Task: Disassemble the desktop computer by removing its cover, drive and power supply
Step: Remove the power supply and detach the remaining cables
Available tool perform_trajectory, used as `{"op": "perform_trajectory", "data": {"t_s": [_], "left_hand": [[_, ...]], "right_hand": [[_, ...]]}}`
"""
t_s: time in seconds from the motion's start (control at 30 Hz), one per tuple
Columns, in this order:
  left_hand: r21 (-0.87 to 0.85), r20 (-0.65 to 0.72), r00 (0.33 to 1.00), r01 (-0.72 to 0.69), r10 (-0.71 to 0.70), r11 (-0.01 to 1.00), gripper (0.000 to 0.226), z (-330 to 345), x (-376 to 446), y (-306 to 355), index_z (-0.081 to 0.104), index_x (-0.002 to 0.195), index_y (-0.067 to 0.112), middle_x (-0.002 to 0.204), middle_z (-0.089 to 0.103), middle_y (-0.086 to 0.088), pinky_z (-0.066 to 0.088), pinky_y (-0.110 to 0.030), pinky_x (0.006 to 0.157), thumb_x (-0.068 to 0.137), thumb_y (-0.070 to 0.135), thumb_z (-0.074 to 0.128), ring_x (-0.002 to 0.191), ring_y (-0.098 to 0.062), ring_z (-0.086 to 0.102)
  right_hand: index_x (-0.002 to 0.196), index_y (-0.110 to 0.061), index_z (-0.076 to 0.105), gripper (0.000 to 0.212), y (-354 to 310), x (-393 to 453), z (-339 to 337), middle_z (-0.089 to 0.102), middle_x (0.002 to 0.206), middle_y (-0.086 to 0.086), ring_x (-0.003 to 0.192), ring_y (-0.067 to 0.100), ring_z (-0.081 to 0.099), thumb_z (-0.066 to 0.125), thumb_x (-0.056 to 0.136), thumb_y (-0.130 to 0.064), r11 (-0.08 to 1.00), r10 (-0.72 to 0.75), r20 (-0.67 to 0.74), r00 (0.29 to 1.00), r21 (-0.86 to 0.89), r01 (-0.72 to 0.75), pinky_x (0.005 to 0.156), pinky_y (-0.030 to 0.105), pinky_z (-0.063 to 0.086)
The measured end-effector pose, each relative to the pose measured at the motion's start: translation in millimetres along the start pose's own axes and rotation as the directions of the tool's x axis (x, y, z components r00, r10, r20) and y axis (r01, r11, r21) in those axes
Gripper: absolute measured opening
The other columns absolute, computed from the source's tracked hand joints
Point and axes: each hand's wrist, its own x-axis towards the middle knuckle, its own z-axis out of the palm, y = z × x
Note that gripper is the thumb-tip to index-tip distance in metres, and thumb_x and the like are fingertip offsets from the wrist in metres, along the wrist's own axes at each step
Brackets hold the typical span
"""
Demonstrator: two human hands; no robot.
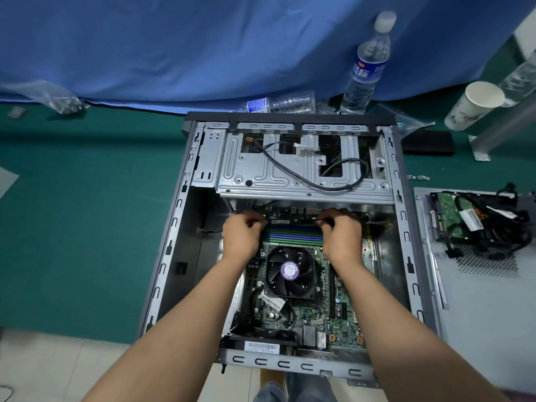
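Now left hand [242, 233] and right hand [342, 232] both pinching ends of thin dark memory stick [291, 221], seated in slot inside open grey metal computer case [401, 227] lying on green desk [87, 227]. Stick likely light, stiff, fragile: gripping edges only, lifting evenly.

The left hand [242, 235] and right hand [342, 235] pinched the ends of a long memory stick [293, 221]; the open grey metal computer case [174, 227] lay on a green mat [87, 198].

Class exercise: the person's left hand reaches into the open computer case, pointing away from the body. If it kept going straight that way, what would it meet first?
Probably the lower edge of the metal drive cage, just beyond the left hand, which pinches the memory stick. Depth is unclear; it might pass beneath.
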Motion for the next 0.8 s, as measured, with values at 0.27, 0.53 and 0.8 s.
{"op": "perform_trajectory", "data": {"t_s": [0.27,0.53,0.8], "left_hand": [[-0.27,0.05,0.996,0.079,-0.068,0.96,0.009,-23.0,-5.3,7.1,0.069,0.082,0.015,0.082,0.068,-0.005,0.045,-0.011,0.044,0.086,0.008,0.067,0.066,-0.012,0.06],[-0.464,0.124,0.991,0.104,-0.052,0.879,0.011,-50.1,-43.9,16.1,0.067,0.081,0.013,0.074,0.065,0.001,0.041,-0.007,0.047,0.085,0.003,0.067,0.058,-0.004,0.058],[-0.451,0.267,0.951,-0.02,0.157,0.892,0.012,-34.6,-88.6,46.1,0.07,0.096,0.024,0.084,0.07,0.009,0.044,-0.014,0.063,0.09,0.016,0.063,0.07,0.001,0.064]], "right_hand": [[0.1,-0.003,0.063,0.014,-6.2,-7.9,-12.0,0.064,0.088,0.007,0.079,0.019,0.056,0.065,0.086,-0.007,0.899,0.136,0.099,0.986,0.405,-0.165,0.066,0.026,0.042],[0.092,-0.004,0.065,0.008,-20.1,-53.1,-43.9,0.067,0.081,0.009,0.065,0.011,0.067,0.062,0.086,0.001,0.534,0.16,0.204,0.966,0.805,-0.259,0.062,0.019,0.056],[0.091,-0.009,0.065,0.007,-8.1,-93.3,-107.7,0.069,0.083,0.008,0.065,0.011,0.069,0.061,0.089,-0.003,0.498,0.218,-0.003,0.976,0.86,-0.109,0.063,0.019,0.057]]}}
